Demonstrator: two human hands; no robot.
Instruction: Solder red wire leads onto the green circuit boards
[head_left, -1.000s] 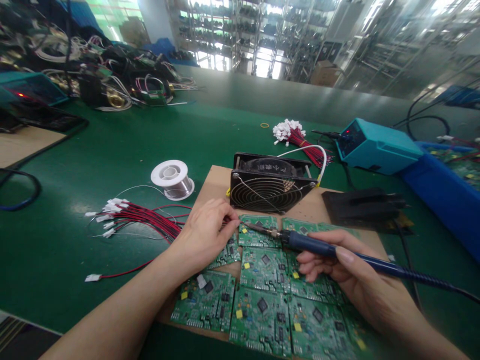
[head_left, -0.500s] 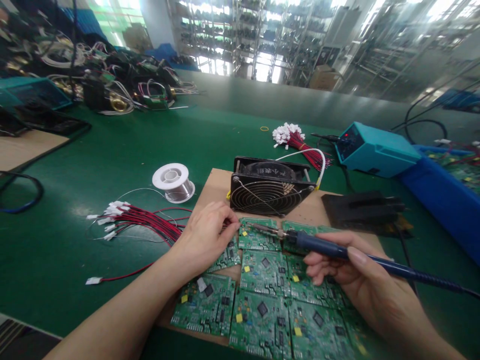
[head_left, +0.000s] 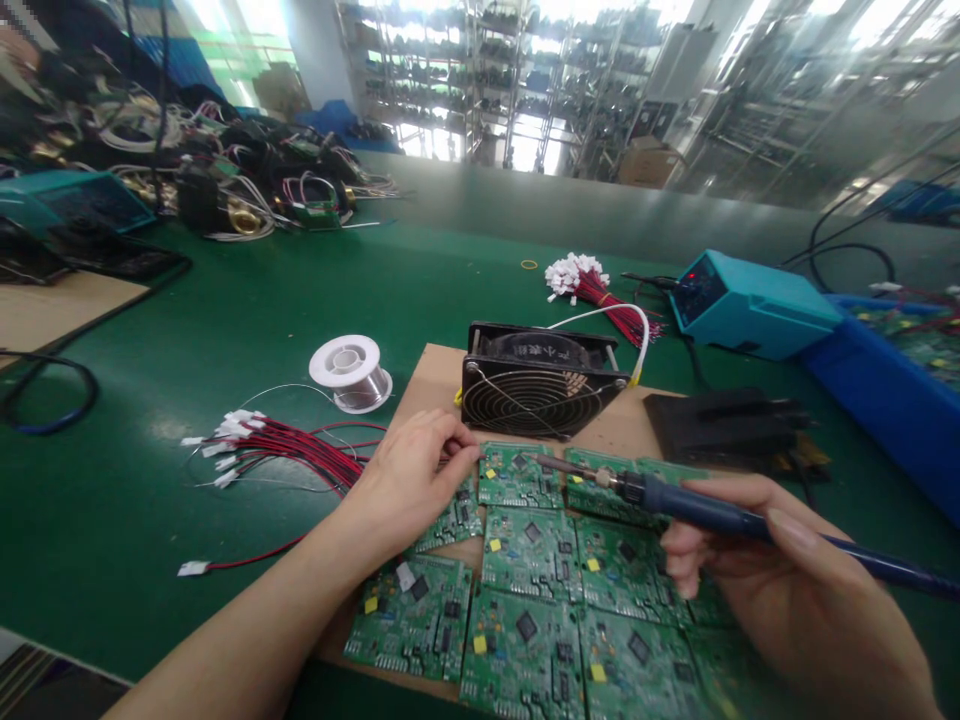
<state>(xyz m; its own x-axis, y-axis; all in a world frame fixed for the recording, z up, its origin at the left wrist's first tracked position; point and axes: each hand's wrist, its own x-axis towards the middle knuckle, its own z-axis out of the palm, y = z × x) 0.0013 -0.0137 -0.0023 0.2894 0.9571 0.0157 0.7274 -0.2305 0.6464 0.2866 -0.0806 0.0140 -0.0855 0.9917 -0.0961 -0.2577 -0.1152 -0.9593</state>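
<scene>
The soldering iron [head_left: 697, 508] is drawing back to the right in our right hand [head_left: 795, 590], which is gripping its blue handle; its tip, a second ago near our left hand [head_left: 411, 475], is now hovering over the circuit boards [head_left: 525, 550] on the bench [head_left: 225, 330]. Our left hand is pinching thin solder wire at the top-left board's edge, so we judge one joint is finishing.
</scene>
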